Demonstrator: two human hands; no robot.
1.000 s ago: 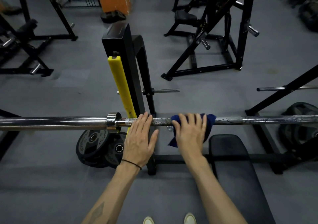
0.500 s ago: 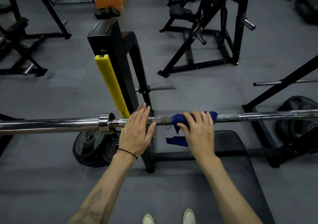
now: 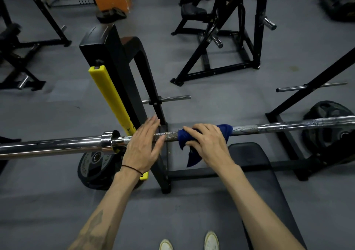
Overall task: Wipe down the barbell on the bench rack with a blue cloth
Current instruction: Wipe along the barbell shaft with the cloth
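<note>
A steel barbell (image 3: 269, 128) lies across the bench rack, running left to right through the view. Its left upright (image 3: 115, 73) is black with a yellow guard strip. My right hand (image 3: 206, 144) grips a dark blue cloth (image 3: 184, 138) wrapped over the knurled part of the bar, with a loose corner hanging down. My left hand (image 3: 143, 146) rests flat on the bar with straight fingers, just right of the chrome collar and beside the upright. A short stretch of bare bar separates the two hands.
The black bench pad (image 3: 255, 165) sits under the bar at my right. Weight plates lean on the floor at lower left (image 3: 92, 165) and far right (image 3: 330, 127). Other black machine frames (image 3: 226, 38) stand on the grey floor behind. My white shoes (image 3: 211, 240) show at the bottom.
My right hand has curled further round the cloth on the bar. My left hand stays flat on the bar by the upright. The camera has tilted slightly.
</note>
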